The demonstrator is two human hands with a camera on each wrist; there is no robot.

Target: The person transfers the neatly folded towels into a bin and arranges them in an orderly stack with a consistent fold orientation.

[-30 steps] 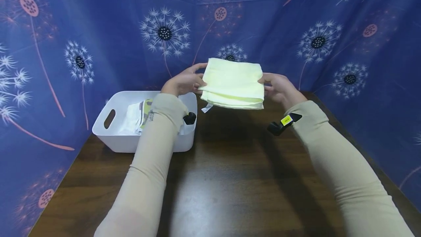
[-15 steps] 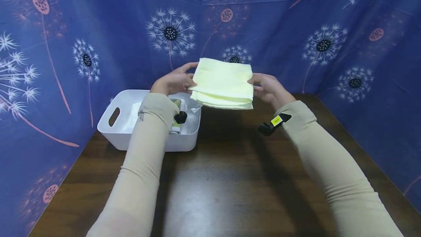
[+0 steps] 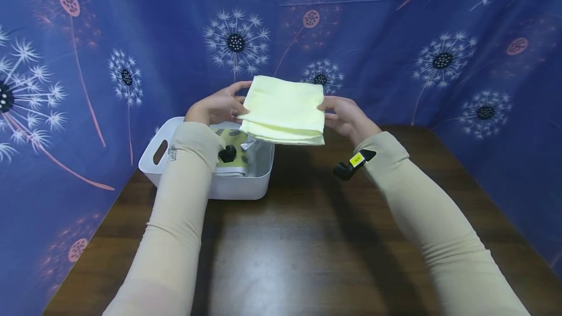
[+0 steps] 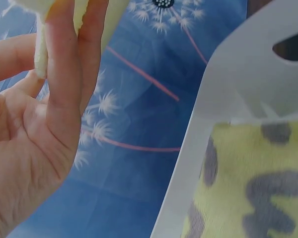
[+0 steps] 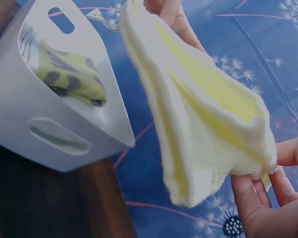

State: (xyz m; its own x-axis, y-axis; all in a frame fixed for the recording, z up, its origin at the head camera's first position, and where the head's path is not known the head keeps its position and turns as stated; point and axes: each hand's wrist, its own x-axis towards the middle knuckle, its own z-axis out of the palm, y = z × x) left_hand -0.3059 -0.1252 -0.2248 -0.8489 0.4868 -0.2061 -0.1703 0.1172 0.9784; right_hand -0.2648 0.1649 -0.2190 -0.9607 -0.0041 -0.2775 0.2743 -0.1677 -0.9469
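A folded pale yellow towel (image 3: 284, 106) is held up level, its layers showing along the near edge and a small white tag (image 3: 248, 143) hanging below. My left hand (image 3: 219, 105) pinches its left side, thumb on top and fingers beneath. On the opposite side my right hand (image 3: 348, 117) grips the edge the same way. From the right wrist view, the folds (image 5: 203, 114) stand apart in loose layers between both hands. A white plastic basket (image 3: 239, 189) lies below and left of the towel, partly hidden by my left forearm. Inside it rests a folded yellow-green towel with grey spots (image 4: 233, 153).
The basket, with oval handle holes, stands at the back left of a dark brown wooden table (image 3: 281, 238). Behind the table hangs a blue curtain (image 3: 369, 43) printed with dandelions. Whitish cloth (image 5: 30, 47) lies beside the spotted towel in the basket.
Both hands have carried the pale yellow towel leftward, closer over the basket. The head view has turned slightly left, and more of the spotted towel shows beside my left sleeve.
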